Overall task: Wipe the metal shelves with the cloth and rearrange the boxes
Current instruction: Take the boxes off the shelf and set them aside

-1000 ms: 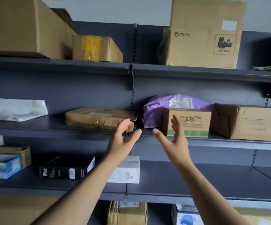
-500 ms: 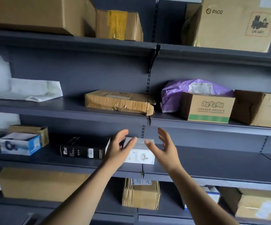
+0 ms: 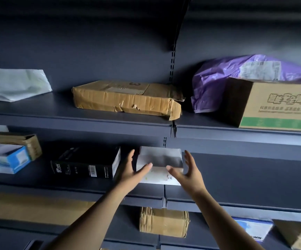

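A small white box (image 3: pixel 159 157) stands on the lower grey metal shelf (image 3: pixel 236 204), at the joint between two shelf sections. My left hand (image 3: pixel 132 171) is at its left side and my right hand (image 3: pixel 187 175) at its right. Both have fingers spread, and both thumbs reach across the box's front face. Whether the palms touch the box I cannot tell. Just left of the white box lies a black box (image 3: pixel 85 163). A white folded sheet (image 3: pixel 14 83), cloth or bag, lies far left on the shelf above (image 3: pixel 74 121).
The upper shelf holds a flat taped brown parcel (image 3: pixel 126 98), a purple mailer bag (image 3: pixel 218 76) and a green-striped carton (image 3: pixel 275 105). A blue box (image 3: pixel 5 157) and a small brown box (image 3: pixel 20 139) sit far left. More cartons (image 3: pixel 164 221) stand on the bottom shelf.
Both hands have dropped from the shelf with the brown parcel to the shelf below and closed in on the white box. The view has moved down and closer.
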Tool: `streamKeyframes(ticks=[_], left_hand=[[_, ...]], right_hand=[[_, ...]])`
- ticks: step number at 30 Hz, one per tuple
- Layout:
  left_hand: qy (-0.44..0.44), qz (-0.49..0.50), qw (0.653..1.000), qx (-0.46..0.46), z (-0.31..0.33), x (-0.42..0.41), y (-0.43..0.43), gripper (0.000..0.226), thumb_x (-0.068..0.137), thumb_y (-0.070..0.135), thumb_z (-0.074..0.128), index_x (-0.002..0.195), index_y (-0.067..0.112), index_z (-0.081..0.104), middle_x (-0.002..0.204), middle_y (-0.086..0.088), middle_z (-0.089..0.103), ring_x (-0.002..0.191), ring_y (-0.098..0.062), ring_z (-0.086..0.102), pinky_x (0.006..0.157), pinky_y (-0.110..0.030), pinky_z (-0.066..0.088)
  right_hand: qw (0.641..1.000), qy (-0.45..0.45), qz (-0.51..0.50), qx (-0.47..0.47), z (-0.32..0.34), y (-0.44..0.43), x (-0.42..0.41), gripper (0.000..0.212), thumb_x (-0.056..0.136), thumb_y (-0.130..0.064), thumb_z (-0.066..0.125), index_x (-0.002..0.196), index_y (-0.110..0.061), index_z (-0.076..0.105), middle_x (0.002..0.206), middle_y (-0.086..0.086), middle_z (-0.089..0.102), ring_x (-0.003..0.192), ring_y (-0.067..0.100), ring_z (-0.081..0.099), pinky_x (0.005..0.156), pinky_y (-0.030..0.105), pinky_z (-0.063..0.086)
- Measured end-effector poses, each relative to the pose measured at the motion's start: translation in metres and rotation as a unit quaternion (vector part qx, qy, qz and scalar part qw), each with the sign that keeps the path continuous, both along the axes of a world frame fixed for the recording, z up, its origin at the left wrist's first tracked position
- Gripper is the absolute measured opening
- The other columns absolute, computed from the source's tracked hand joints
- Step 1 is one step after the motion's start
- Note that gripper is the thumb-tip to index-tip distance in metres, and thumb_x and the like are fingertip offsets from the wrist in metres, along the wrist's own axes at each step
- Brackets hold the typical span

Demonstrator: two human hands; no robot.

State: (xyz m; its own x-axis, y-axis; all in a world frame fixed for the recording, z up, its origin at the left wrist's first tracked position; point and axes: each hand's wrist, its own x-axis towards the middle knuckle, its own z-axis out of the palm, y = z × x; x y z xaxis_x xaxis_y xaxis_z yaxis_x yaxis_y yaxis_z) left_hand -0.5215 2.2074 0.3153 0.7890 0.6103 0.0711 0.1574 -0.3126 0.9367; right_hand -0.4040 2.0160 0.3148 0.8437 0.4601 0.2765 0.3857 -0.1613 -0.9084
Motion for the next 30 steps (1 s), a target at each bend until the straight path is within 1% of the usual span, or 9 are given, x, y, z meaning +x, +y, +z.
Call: streamKeyframes(ticks=[4,8,12,17,19,22,24,27,30], left_hand=[[0.017,-0.026,0.999,-0.022,-0.015,0.025,0.006,0.108,0.081,0.054,0.077,0.161,0.032,0.008,0.166,0.012,0.015,0.151,-0.006,0.017,0.114,-0.023,0.017],[0.037,-0.028,0.999,0.003,-0.028,0.040,0.010,0.104,0.085,0.044,0.077,0.162,0.030,0.007,0.164,0.014,0.016,0.151,-0.006,0.013,0.108,-0.018,0.012],[0.033,-0.029,0.998,0.039,-0.035,0.049,0.015,0.100,0.087,0.035,0.078,0.161,0.026,0.011,0.164,0.014,0.016,0.140,0.006,0.014,0.106,-0.013,0.011],[0.027,-0.020,0.999,0.032,-0.042,0.053,0.020,0.092,0.089,0.032,0.076,0.160,0.031,0.018,0.160,0.017,0.025,0.135,0.008,0.019,0.106,-0.015,0.016],[0.022,-0.012,0.999,0.028,-0.044,0.051,0.019,0.090,0.088,0.033,0.077,0.159,0.030,0.022,0.155,0.019,0.030,0.138,0.003,0.025,0.106,-0.016,0.019],[0.009,-0.002,1.000,0.021,-0.043,0.042,0.017,0.091,0.081,0.046,0.081,0.155,0.038,0.029,0.146,0.024,0.035,0.137,-0.003,0.037,0.112,-0.024,0.030],[-0.001,0.007,1.000,0.010,-0.041,0.033,0.017,0.093,0.074,0.053,0.083,0.152,0.043,0.033,0.143,0.026,0.041,0.132,-0.007,0.049,0.112,-0.036,0.042],[-0.024,0.007,1.000,-0.004,-0.033,0.013,0.012,0.084,0.082,0.034,0.082,0.152,0.034,0.037,0.129,0.034,0.049,0.120,0.010,0.051,0.111,-0.032,0.044],[-0.040,0.005,0.999,-0.009,-0.024,-0.016,0.004,0.081,0.081,0.034,0.082,0.150,0.032,0.041,0.129,0.022,0.058,0.119,0.002,0.055,0.107,-0.029,0.045]], right_hand=[[0.999,0.018,0.024,-0.026,-0.022,0.012,0.034,0.106,0.073,-0.039,0.088,0.157,-0.026,0.024,0.145,-0.020,0.038,0.137,0.000,0.038,0.089,-0.003,0.032],[0.997,0.025,0.060,-0.031,-0.037,0.019,0.054,0.121,0.068,-0.043,0.088,0.161,-0.020,0.013,0.161,-0.018,0.023,0.147,-0.002,0.022,0.099,-0.002,0.026],[0.995,0.042,0.094,0.021,-0.049,0.024,0.059,0.107,0.072,-0.016,0.089,0.155,-0.025,0.023,0.154,-0.007,0.039,0.140,0.011,0.044,0.083,0.015,0.055],[0.996,0.048,0.071,0.007,-0.052,0.024,0.065,0.088,0.071,-0.020,0.093,0.138,-0.039,0.039,0.130,-0.016,0.063,0.113,0.000,0.065,0.091,0.017,0.052],[0.996,0.061,0.065,-0.006,-0.053,0.023,0.063,0.096,0.069,-0.028,0.094,0.145,-0.040,0.036,0.121,-0.018,0.070,0.104,0.005,0.071,0.095,0.028,0.056],[0.997,0.065,0.045,-0.026,-0.053,0.020,0.057,0.103,0.066,-0.037,0.095,0.150,-0.033,0.038,0.113,-0.035,0.068,0.098,-0.009,0.068,0.088,0.013,0.050],[0.997,0.068,0.023,-0.037,-0.049,0.019,0.047,0.116,0.058,-0.056,0.095,0.154,-0.030,0.036,0.121,-0.026,0.068,0.107,-0.007,0.065,0.096,0.021,0.050],[0.997,0.068,0.004,-0.048,-0.043,0.014,0.021,0.125,0.051,-0.072,0.090,0.155,-0.029,0.036,0.117,-0.014,0.072,0.110,0.001,0.065,0.103,0.032,0.050],[0.997,0.059,-0.013,-0.038,-0.033,0.007,-0.015,0.128,0.049,-0.080,0.084,0.156,-0.031,0.033,0.131,-0.009,0.066,0.123,0.010,0.061,0.106,0.035,0.048]])
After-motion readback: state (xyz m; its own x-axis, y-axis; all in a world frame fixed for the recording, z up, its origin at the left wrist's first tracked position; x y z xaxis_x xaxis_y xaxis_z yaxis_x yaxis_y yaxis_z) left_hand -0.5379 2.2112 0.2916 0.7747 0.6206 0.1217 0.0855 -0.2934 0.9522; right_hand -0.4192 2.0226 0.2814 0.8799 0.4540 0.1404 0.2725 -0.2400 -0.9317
